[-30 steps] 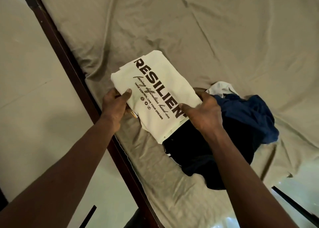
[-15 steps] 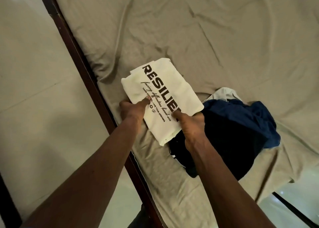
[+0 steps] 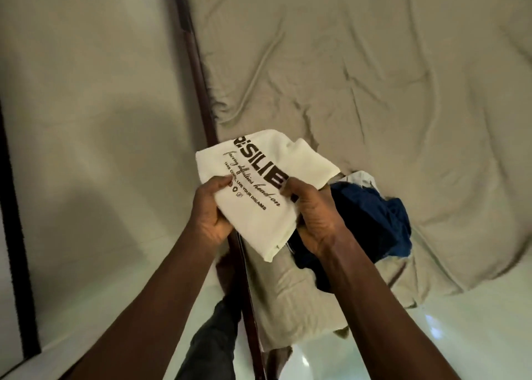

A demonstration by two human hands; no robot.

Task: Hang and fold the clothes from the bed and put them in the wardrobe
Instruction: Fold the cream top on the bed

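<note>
One piece of clothing looks finished as far as folding goes: the white T-shirt (image 3: 259,178) is a compact folded packet, and both hands hold it over the near edge of the bed (image 3: 374,77), above the dark wooden bed frame (image 3: 195,71). The left hand (image 3: 211,210) grips its left side with the thumb on top. The right hand (image 3: 312,215) grips the right side in the same way, so the fingers (image 3: 224,181) of both hands are closed on the cloth. One loose corner hangs down between the wrists. I judge that this shirt is ready to be carried to the wardrobe, which is not in view, so I cannot say if anything is already inside it. Just beside the right hand, a crumpled pile of clothes (image 3: 374,224) lies on the wrinkled beige sheet, with dark blue and black cloth and a bit of pale cloth at its top. Nothing in it is folded or hung, and no hanger is visible, so most of the task seems to remain. On the shirt a big black print reads "SILIE", with the letters before it bent by a fold and the end covered by the right thumb. Under it a script line reads "facing difficulties head-on". Below that, small capitals read "LIVE YOUR DREAMS", with the beginning partly hidden by the left thumb. Two tiny round symbols are too small to read, and I see no brand label.
</note>
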